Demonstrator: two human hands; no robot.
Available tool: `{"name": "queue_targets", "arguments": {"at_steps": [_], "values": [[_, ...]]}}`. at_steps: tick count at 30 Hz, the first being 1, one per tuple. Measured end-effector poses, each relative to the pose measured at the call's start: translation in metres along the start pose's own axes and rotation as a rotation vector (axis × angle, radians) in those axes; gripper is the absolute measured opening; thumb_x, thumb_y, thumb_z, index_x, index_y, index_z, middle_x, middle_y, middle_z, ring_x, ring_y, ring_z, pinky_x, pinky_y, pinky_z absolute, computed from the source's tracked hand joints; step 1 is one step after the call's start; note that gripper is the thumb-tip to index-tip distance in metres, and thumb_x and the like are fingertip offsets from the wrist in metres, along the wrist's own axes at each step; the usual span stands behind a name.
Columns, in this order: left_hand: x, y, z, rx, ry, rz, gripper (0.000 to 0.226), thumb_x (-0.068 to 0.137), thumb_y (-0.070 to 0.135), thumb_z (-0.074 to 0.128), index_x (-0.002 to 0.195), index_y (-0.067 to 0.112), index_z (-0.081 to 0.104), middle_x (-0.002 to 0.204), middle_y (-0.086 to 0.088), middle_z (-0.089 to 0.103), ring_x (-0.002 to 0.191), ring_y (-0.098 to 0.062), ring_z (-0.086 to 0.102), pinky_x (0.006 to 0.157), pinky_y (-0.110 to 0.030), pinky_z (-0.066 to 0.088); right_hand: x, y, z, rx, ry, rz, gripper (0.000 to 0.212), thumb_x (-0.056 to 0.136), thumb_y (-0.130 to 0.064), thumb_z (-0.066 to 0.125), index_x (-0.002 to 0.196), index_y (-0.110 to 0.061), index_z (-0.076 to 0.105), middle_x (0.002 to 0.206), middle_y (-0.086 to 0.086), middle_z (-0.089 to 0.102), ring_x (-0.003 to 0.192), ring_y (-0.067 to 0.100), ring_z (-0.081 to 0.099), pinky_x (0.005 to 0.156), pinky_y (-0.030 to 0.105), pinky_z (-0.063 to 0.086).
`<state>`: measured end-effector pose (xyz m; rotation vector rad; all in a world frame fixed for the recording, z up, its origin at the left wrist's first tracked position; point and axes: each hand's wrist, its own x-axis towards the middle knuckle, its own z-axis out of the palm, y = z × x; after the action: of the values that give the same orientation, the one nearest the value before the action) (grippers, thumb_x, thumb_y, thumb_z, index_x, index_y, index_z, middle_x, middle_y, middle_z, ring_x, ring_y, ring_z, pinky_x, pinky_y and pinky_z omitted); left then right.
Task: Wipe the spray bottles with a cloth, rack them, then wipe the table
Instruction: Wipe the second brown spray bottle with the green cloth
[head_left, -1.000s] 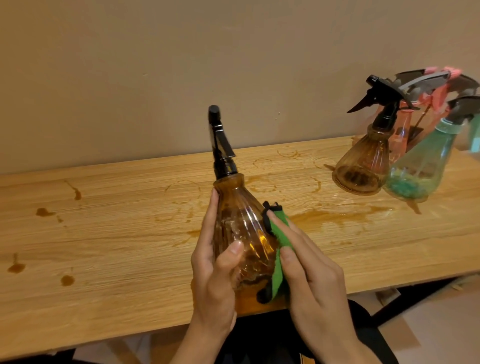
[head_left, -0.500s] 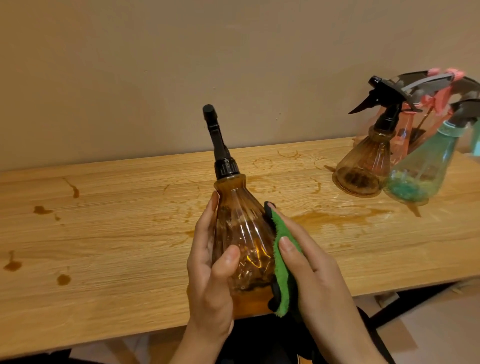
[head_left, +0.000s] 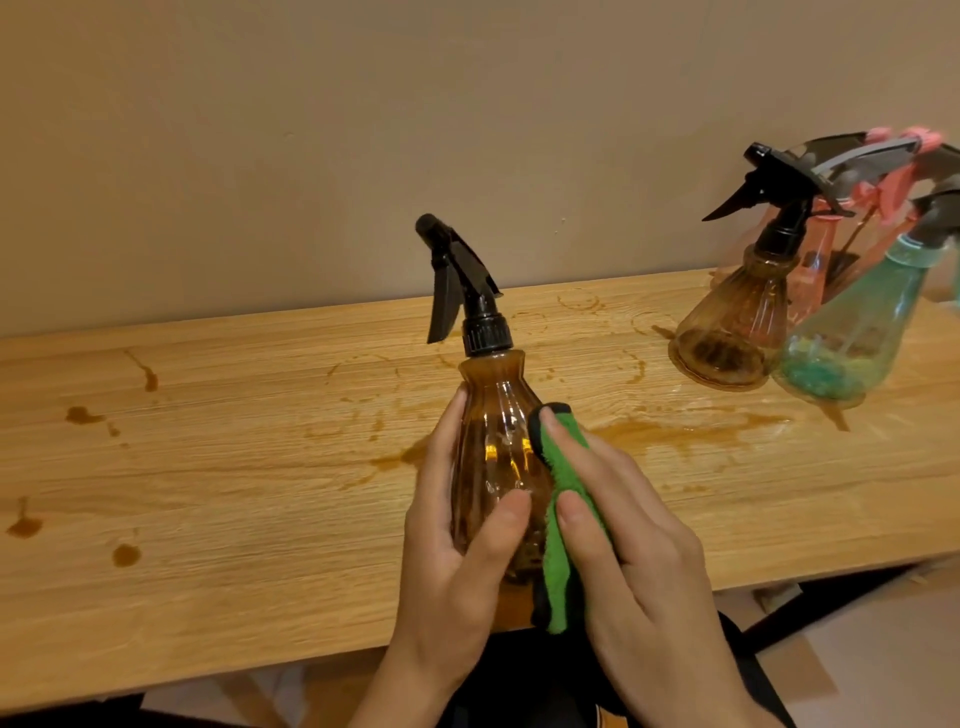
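**A:** Rotation noted: against half a second ago, the amber bottle (head_left: 493, 415) is turned. Its trigger head (head_left: 457, 275) now shows side-on with the nozzle to the left, where before it was edge-on.

**B:** Grips?

**A:** The left hand (head_left: 457, 561) has its grip clamped round the bottle body, thumb in front. The right hand (head_left: 639, 545) has its grip closed on the green cloth (head_left: 563, 467), thumb and forefinger pressing it to the bottle's right flank. The bottle is upright over the near edge of the table (head_left: 208, 493). Its base is hidden, so I cannot tell whether it rests there.

**B:** Method?

**A:** Judgement: let the left hand turn the bottle and hold the cloth firm. Work the ribs from shoulder to base, since the grooves likely trap residue, then do the collar.

**B:** Surroundings?

**A:** A plain beige wall (head_left: 311, 130) stands behind. The wooden table carries a brown puddle (head_left: 675, 431), faint ring marks, and drops (head_left: 80, 414) at left. At far right a second amber bottle (head_left: 737, 332), a teal bottle (head_left: 857, 343) and a pink bottle (head_left: 815, 260) stand close together. No rack is legible.
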<state>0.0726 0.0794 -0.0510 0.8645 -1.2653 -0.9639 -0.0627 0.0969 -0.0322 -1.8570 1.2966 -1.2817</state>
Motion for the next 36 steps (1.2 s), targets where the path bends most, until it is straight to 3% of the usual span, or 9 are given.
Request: {"name": "queue_targets", "arguments": {"at_steps": [2,5,8,10,13,16,20,28,36], "values": [[-0.002,0.002,0.001,0.036,-0.014,0.026,0.071,0.086,0.038,0.063,0.152,0.029,0.041,0.144,0.019,0.058,0.132,-0.006,0.058,0.101,-0.017,0.049,0.012,0.000,-0.005,0.004,-0.031,-0.028,0.042,0.108,-0.045,0.040,0.149,-0.053,0.040,0.145,-0.037,0.046,0.136,-0.012,0.041,0.105,0.008,0.037],[-0.003,0.001,0.005,0.053,0.002,0.025,0.067,0.088,0.040,0.060,0.152,0.032,0.041,0.146,0.022,0.056,0.134,-0.003,0.055,0.101,-0.014,0.046,0.027,-0.001,-0.011,-0.025,-0.068,-0.054,0.043,0.109,-0.036,0.041,0.150,-0.047,0.039,0.138,-0.047,0.044,0.132,-0.020,0.039,0.102,0.001,0.032],[-0.001,-0.004,0.003,0.052,0.081,0.044,0.063,0.091,0.043,0.058,0.152,0.034,0.043,0.150,0.014,0.055,0.140,-0.011,0.052,0.113,-0.031,0.044,0.015,-0.001,-0.006,-0.221,-0.094,-0.186,0.045,0.109,-0.038,0.036,0.154,-0.043,0.037,0.160,-0.028,0.030,0.146,-0.008,0.027,0.113,0.006,0.022],[0.000,-0.005,0.000,0.019,0.123,0.015,0.063,0.092,0.044,0.058,0.152,0.035,0.044,0.151,0.007,0.055,0.141,-0.019,0.052,0.116,-0.049,0.042,0.001,0.003,-0.002,-0.289,-0.091,-0.230,0.045,0.108,-0.040,0.035,0.153,-0.041,0.040,0.165,-0.020,0.026,0.148,0.003,0.031,0.116,0.014,0.026],[0.000,-0.006,0.000,0.010,0.161,-0.003,0.060,0.091,0.045,0.058,0.149,0.039,0.047,0.149,0.008,0.057,0.138,-0.019,0.055,0.115,-0.053,0.042,-0.013,0.008,0.002,-0.317,-0.033,-0.254,0.044,0.109,-0.039,0.034,0.153,-0.036,0.043,0.165,-0.013,0.029,0.147,0.010,0.035,0.117,0.016,0.027],[0.000,-0.006,0.000,0.039,0.131,-0.004,0.062,0.090,0.046,0.059,0.150,0.041,0.046,0.152,0.012,0.054,0.141,-0.013,0.051,0.117,-0.045,0.041,-0.002,0.007,0.000,-0.244,-0.056,-0.182,0.046,0.109,-0.040,0.035,0.154,-0.043,0.037,0.163,-0.023,0.030,0.150,0.001,0.028,0.119,0.014,0.020],[-0.002,-0.003,0.002,0.063,0.054,0.014,0.060,0.090,0.044,0.057,0.148,0.037,0.043,0.147,0.027,0.054,0.137,0.000,0.051,0.105,-0.014,0.044,0.022,0.001,-0.009,-0.138,-0.076,-0.115,0.045,0.108,-0.038,0.039,0.153,-0.046,0.035,0.152,-0.035,0.033,0.145,-0.013,0.024,0.116,0.007,0.019],[0.000,-0.004,0.000,0.014,0.162,-0.013,0.064,0.087,0.052,0.056,0.149,0.038,0.046,0.151,0.020,0.052,0.142,-0.002,0.047,0.111,-0.022,0.042,-0.024,0.011,0.000,-0.295,0.032,-0.198,0.048,0.107,-0.029,0.040,0.154,-0.027,0.042,0.162,-0.011,0.037,0.150,0.007,0.031,0.120,0.016,0.022],[0.000,-0.001,0.005,0.062,0.092,0.026,0.062,0.090,0.045,0.056,0.150,0.035,0.044,0.147,0.023,0.055,0.138,-0.002,0.051,0.105,-0.013,0.043,0.018,0.002,-0.006,-0.120,-0.093,-0.073,0.046,0.108,-0.037,0.039,0.153,-0.045,0.033,0.156,-0.031,0.032,0.146,-0.012,0.023,0.118,0.011,0.020]]}}
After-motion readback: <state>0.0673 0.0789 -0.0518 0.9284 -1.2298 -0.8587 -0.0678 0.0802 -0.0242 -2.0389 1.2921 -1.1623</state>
